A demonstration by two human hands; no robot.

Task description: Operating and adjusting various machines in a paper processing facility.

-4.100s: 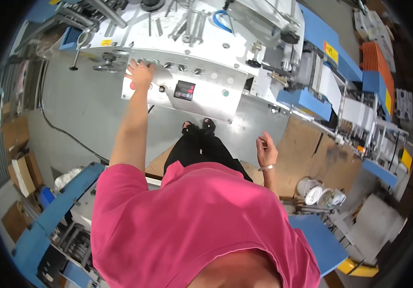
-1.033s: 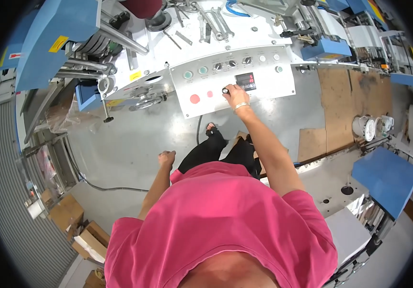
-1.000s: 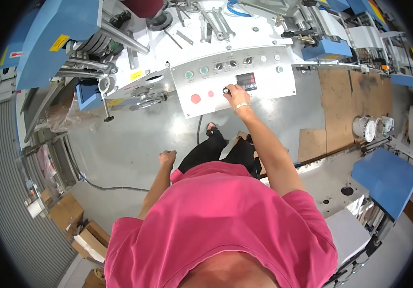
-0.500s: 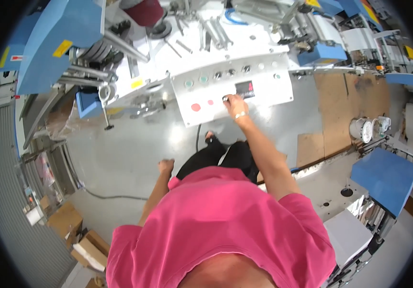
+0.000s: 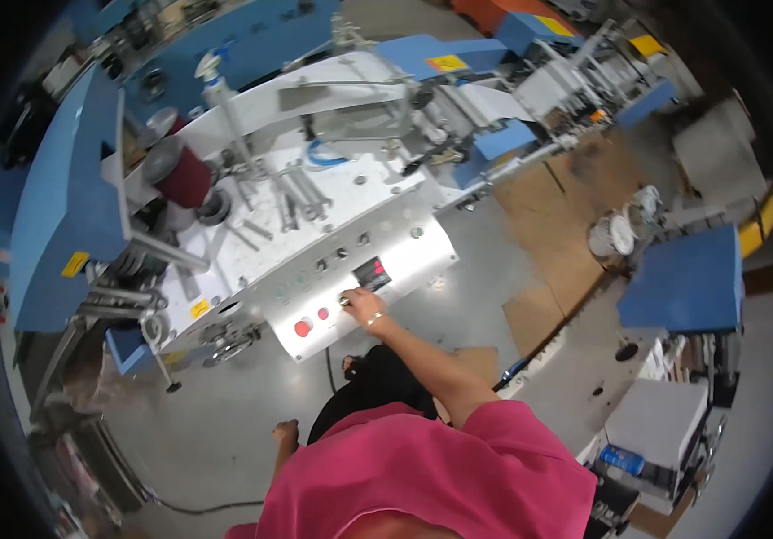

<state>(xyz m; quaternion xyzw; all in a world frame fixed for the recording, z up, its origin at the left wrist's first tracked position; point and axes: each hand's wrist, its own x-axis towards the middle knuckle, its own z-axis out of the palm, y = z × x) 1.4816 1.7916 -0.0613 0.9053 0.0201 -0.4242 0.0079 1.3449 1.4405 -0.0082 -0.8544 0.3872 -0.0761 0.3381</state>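
My right hand (image 5: 365, 306) reaches forward to a slanted silver control panel (image 5: 424, 251), its fingers closed round a small dark knob (image 5: 344, 301). Just beyond the fingers is a dark display (image 5: 373, 271) with red lit digits. To the left of the knob sit a small red button (image 5: 323, 313) and a larger red button (image 5: 304, 327). A row of black switches (image 5: 342, 253) and green buttons runs along the panel's far side. Low at my left side hangs my left hand (image 5: 287, 433), loosely curled, apart from the panel, with nothing seen in it.
Behind the panel, a white machine top carries wrenches (image 5: 301, 193), a dark red cup-shaped container (image 5: 176, 171) and a spray bottle (image 5: 216, 85). A blue machine cover (image 5: 68, 207) rises at left. Cardboard sheets (image 5: 548, 242) lie on the floor at right, near a white bucket (image 5: 611, 235).
The view has turned and tilted up, so the panel appears lower and further left, and more of the machine's far side shows. My right hand stays on the knob; my left still hangs.
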